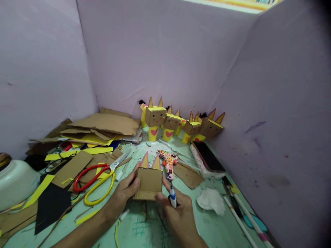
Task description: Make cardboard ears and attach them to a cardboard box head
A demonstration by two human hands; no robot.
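Observation:
A small cardboard box (149,182) with two pointed, pink-edged ears on its top edge is held up at the centre, a plain brown face towards me. My left hand (128,185) grips its left side, thumb on the front. At the lower right corner, my right hand (178,210) touches the box with thumb and fingers and also holds a blue and white pen (172,197) between the fingers. Just behind the box lies a glue gun (169,162) covered in a flower pattern. Scissors (113,167) with red and yellow handles lie open to the left.
Several yellow figures with cardboard heads (156,117) stand at the back. Cardboard sheets (106,123) and yellow strips pile up at the left, beside a white pot (18,184). A phone (209,156), crumpled tissue (211,201) and brushes (240,220) lie at the right.

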